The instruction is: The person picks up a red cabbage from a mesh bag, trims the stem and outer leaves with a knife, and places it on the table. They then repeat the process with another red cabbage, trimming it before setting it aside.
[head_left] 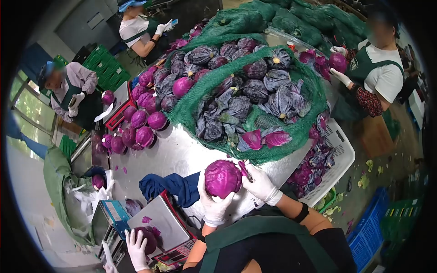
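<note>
Peeled red cabbage (223, 179): smooth, bright purple, held above the steel table (182, 145) toward its near edge.
Left hand (214, 207): white-gloved, clamped on the cabbage, cupping it from its left side and below.
Right hand (261, 184): white-gloved, at the cabbage's right side, fingers pinched on a narrow purple piece (245, 170); whether leaf or tool, I cannot tell.
Blue cloth (168, 187): crumpled near the table's near edge, left of the left hand.
Green net (314, 98): spread open across the table's middle, around a heap of dark, leafy cabbages (255, 91).
Trimmed cabbages (144, 136): clustered along the table's left edge, beside a red scale (119, 105).
White crate (343, 154): beside the table's right edge, with loose leaves (314, 168) inside.
Near scale (159, 223): by the table's near left corner; another person's gloved hand (136, 249) touches a dark cabbage (149, 240) on it.
Co-worker (378, 68): past the table's right edge, gloved hands around a purple cabbage (337, 63).
</note>
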The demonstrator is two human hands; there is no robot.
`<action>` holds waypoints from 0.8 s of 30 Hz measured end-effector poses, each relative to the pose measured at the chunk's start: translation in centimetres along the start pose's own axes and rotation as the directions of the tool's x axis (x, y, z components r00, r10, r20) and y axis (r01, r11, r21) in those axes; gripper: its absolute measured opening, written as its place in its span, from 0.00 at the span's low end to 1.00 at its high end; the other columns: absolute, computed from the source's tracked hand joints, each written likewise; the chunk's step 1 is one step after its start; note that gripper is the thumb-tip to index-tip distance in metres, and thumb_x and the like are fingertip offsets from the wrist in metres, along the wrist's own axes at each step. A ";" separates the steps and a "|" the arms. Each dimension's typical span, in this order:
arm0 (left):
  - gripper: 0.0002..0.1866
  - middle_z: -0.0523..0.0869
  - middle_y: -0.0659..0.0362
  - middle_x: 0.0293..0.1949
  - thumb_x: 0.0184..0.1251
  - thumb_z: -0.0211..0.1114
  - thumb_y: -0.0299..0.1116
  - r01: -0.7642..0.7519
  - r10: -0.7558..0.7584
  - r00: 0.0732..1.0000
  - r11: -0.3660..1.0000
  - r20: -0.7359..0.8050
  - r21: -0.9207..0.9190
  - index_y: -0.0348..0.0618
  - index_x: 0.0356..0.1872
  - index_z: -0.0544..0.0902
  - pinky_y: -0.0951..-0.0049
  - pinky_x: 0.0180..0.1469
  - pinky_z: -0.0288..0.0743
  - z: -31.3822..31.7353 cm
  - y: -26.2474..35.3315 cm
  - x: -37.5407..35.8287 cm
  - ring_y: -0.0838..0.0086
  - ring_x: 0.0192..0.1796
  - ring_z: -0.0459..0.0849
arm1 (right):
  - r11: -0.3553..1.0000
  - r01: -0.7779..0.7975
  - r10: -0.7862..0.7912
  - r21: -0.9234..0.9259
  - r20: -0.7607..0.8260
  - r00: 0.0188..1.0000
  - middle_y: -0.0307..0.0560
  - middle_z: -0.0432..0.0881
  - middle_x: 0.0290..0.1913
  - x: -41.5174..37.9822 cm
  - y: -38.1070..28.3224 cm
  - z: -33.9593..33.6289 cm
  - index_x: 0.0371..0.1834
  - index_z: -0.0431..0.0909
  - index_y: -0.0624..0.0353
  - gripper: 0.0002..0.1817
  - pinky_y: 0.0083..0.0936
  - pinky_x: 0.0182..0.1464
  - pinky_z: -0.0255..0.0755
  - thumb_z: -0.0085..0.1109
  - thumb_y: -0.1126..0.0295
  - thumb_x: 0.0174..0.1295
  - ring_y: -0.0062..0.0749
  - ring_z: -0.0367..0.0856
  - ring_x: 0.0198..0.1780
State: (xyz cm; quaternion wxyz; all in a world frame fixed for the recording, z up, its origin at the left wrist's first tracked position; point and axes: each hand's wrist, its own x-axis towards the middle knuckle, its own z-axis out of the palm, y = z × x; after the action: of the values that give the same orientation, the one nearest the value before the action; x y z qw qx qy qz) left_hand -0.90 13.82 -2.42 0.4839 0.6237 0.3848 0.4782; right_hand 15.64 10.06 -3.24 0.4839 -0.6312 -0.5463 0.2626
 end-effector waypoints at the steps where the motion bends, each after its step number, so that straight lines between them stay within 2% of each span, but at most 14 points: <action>1: 0.52 0.66 0.49 0.61 0.37 0.78 0.35 -0.050 0.051 0.998 0.998 -0.026 0.029 0.40 0.66 0.56 0.66 0.62 0.66 0.1 -0.2 -0.2 0.63 0.60 0.70 | 0.985 -0.173 0.172 0.020 0.064 0.983 0.45 0.78 0.26 0.1 0.7 0.2 0.49 0.68 0.65 0.14 0.23 0.26 0.72 0.48 0.73 0.60 0.22 0.76 0.21; 2: 0.51 0.66 0.49 0.61 0.37 0.77 0.33 -0.100 0.103 0.993 0.993 -0.052 0.059 0.39 0.66 0.57 0.66 0.62 0.66 0.2 -0.5 -0.3 0.63 0.60 0.71 | 0.861 -0.420 0.407 0.287 0.104 0.907 0.45 0.78 0.26 0.1 1.5 0.7 0.45 0.67 0.62 0.10 0.20 0.22 0.70 0.48 0.74 0.60 0.20 0.74 0.19; 4: 0.52 0.66 0.50 0.61 0.36 0.76 0.31 -0.139 0.144 0.985 0.989 -0.094 0.060 0.42 0.67 0.54 0.66 0.62 0.66 0.3 -0.8 -0.4 0.63 0.60 0.70 | 0.625 -0.505 0.518 0.595 0.168 0.839 0.43 0.78 0.26 0.1 3.6 0.1 0.47 0.67 0.61 0.11 0.17 0.19 0.67 0.48 0.75 0.61 0.16 0.72 0.18; 6: 0.53 0.65 0.50 0.60 0.36 0.76 0.32 0.059 -0.071 0.988 0.994 -0.136 -0.094 0.43 0.67 0.52 0.66 0.63 0.65 -0.7 0.0 0.1 0.63 0.61 0.69 | 0.728 -0.552 0.537 0.407 0.161 0.828 0.42 0.79 0.30 -0.5 6.0 -1.3 0.55 0.67 0.62 0.18 0.17 0.24 0.70 0.52 0.73 0.61 0.18 0.74 0.22; 8: 0.52 0.65 0.50 0.60 0.37 0.76 0.35 0.193 -0.214 0.977 0.903 -0.014 -0.383 0.44 0.67 0.54 0.64 0.65 0.62 -1.8 -0.4 0.7 0.62 0.62 0.67 | 0.955 -0.095 0.080 -0.280 -0.066 0.995 0.46 0.80 0.38 -0.8 6.6 -2.1 0.61 0.66 0.61 0.25 0.23 0.38 0.74 0.57 0.68 0.61 0.26 0.79 0.34; 11: 0.52 0.66 0.51 0.60 0.36 0.77 0.35 0.146 -0.100 0.981 0.944 0.165 -0.296 0.44 0.66 0.55 0.64 0.64 0.63 -2.9 -1.1 0.8 0.62 0.62 0.68 | 0.982 0.170 -0.171 0.079 0.006 0.985 0.44 0.75 0.34 0.9 2.3 -2.8 0.67 0.62 0.56 0.31 0.24 0.35 0.72 0.59 0.67 0.59 0.28 0.75 0.30; 12: 0.52 0.66 0.51 0.60 0.36 0.77 0.35 0.153 -0.103 0.978 0.943 0.179 -0.294 0.44 0.66 0.55 0.64 0.64 0.63 -2.6 -1.0 0.6 0.62 0.62 0.68 | 0.945 -0.172 0.136 0.279 0.144 0.980 0.47 0.75 0.35 0.8 -0.9 -3.1 0.59 0.71 0.59 0.23 0.27 0.37 0.71 0.58 0.67 0.60 0.35 0.75 0.30; 14: 0.53 0.66 0.52 0.60 0.36 0.77 0.36 0.292 -0.185 0.942 0.863 0.280 -0.412 0.44 0.67 0.54 0.64 0.65 0.63 -2.2 -0.7 0.1 0.63 0.62 0.69 | 0.982 0.188 -0.186 0.017 -0.077 0.980 0.47 0.73 0.30 1.6 -2.6 -2.0 0.46 0.76 0.62 0.13 0.25 0.32 0.70 0.57 0.67 0.60 0.32 0.74 0.27; 15: 0.53 0.67 0.52 0.61 0.36 0.77 0.36 0.315 -0.181 0.938 0.800 0.294 -0.511 0.44 0.67 0.55 0.61 0.66 0.63 -2.1 -1.3 0.1 0.62 0.62 0.68 | 0.996 0.057 -0.059 -0.071 -0.017 0.998 0.52 0.77 0.34 1.7 -2.3 -2.1 0.41 0.75 0.63 0.14 0.31 0.39 0.73 0.57 0.63 0.60 0.43 0.78 0.35; 18: 0.51 0.66 0.53 0.63 0.38 0.75 0.47 0.482 -0.353 0.873 0.509 0.338 -0.714 0.48 0.67 0.57 0.57 0.65 0.64 -2.3 -1.8 -0.6 0.57 0.63 0.67 | 0.872 -0.381 0.384 0.306 0.055 0.922 0.40 0.74 0.25 2.9 -2.2 -3.8 0.34 0.74 0.62 0.12 0.21 0.29 0.68 0.52 0.63 0.65 0.22 0.74 0.26; 19: 0.46 0.64 0.52 0.65 0.44 0.70 0.48 0.517 -0.428 0.800 0.137 0.420 -0.845 0.49 0.66 0.59 0.53 0.65 0.64 -2.5 -1.9 -0.8 0.57 0.64 0.67 | 0.804 -0.384 0.423 0.454 0.019 0.906 0.38 0.73 0.25 2.9 -1.4 -4.2 0.33 0.74 0.61 0.12 0.18 0.29 0.67 0.51 0.62 0.66 0.18 0.72 0.25; 20: 0.39 0.66 0.54 0.64 0.51 0.62 0.55 0.510 -0.474 0.798 0.200 0.373 -0.837 0.52 0.65 0.62 0.49 0.67 0.58 -2.5 -1.6 -0.7 0.58 0.65 0.65 | 0.717 -0.373 0.472 0.589 -0.016 0.881 0.35 0.73 0.25 2.5 0.1 -5.2 0.32 0.74 0.60 0.13 0.15 0.28 0.66 0.50 0.61 0.67 0.13 0.70 0.25; 22: 0.34 0.68 0.57 0.64 0.56 0.53 0.59 0.577 -0.556 0.742 0.245 0.374 -0.779 0.56 0.63 0.66 0.46 0.69 0.49 -2.9 -3.1 -1.1 0.59 0.68 0.60 | 0.829 -0.467 0.452 0.308 0.123 0.883 0.36 0.77 0.29 1.9 2.6 -7.1 0.39 0.76 0.62 0.13 0.17 0.33 0.69 0.53 0.62 0.64 0.17 0.74 0.29; 24: 0.35 0.67 0.59 0.64 0.56 0.51 0.61 0.587 -0.461 0.778 0.289 0.428 -0.756 0.57 0.63 0.66 0.45 0.70 0.45 -3.1 -4.2 -1.4 0.59 0.69 0.58 | 0.973 -0.035 0.045 -0.228 0.040 0.998 0.42 0.80 0.41 1.3 2.6 -7.0 0.51 0.74 0.63 0.17 0.19 0.40 0.72 0.55 0.66 0.61 0.24 0.77 0.42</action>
State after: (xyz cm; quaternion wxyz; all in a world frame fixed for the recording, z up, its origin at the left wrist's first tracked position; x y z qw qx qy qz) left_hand -4.37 14.24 -6.60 0.8791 0.1626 0.2431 0.3764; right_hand 23.09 9.15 -2.56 0.3910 -0.6872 -0.5705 0.2222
